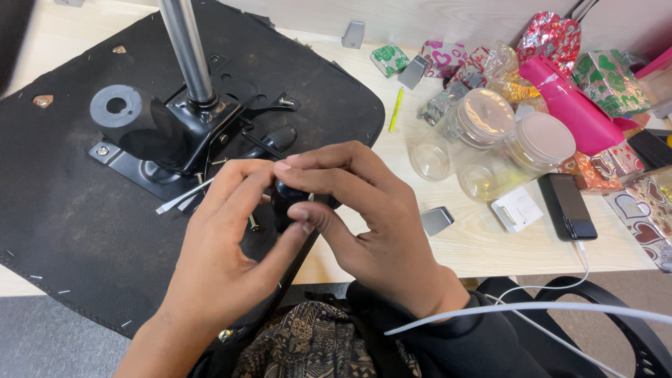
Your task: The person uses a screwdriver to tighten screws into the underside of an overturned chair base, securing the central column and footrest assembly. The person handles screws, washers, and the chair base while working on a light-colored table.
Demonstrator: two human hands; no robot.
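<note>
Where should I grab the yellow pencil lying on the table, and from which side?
Pinch the yellow pencil at mid-shaft from above, fingers across its width. It lies flat on the wooden table with bare wood on both sides; the black seat base and grey bracket stand near but apart.
</note>
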